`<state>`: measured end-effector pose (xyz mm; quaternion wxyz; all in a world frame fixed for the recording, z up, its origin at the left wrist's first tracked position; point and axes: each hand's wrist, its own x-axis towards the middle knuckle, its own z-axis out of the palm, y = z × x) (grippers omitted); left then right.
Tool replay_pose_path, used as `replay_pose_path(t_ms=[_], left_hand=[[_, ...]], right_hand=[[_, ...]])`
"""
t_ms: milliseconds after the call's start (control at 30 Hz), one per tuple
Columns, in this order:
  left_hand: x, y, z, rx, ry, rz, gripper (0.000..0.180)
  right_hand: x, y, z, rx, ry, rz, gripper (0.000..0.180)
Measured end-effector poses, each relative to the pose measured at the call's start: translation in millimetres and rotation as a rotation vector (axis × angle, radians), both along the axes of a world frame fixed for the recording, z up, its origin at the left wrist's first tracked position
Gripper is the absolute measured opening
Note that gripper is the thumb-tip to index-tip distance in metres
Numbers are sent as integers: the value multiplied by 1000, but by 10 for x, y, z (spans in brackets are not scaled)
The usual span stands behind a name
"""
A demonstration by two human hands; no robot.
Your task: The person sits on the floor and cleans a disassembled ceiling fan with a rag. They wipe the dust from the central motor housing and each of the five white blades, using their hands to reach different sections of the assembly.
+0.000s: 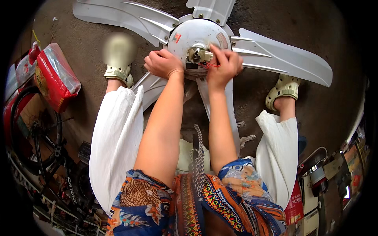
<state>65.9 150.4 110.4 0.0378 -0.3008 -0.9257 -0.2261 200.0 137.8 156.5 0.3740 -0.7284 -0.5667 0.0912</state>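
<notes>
A ceiling fan lies on the ground before me, its pale metal motor housing in the middle and several silver-grey blades spreading out from it. At the hub stands a short metal shaft bracket, with a white wire connector and a red wire on its right side. My right hand is at that connector, fingers closed together; what they pinch is hidden. Against the housing's left rim, my left hand is curled closed, and whatever is inside it cannot be seen.
Green-beige clogs are on my feet, either side of the fan. To the left are a red plastic-wrapped package and a bicycle wheel. Assorted boxes and a red bag crowd the lower right. Dark, rough ground surrounds the blades.
</notes>
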Motion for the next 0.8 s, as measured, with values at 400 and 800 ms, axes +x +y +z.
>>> replay_pose_path(t_ms=[400,800], left_hand=[[72,76,-8,-35,13,2,20],[77,31,26,-10,15,-9,18]], right_hand=[[193,709,-155,71,-26,245,12],[184,224,-126,79,-9,-9,14]])
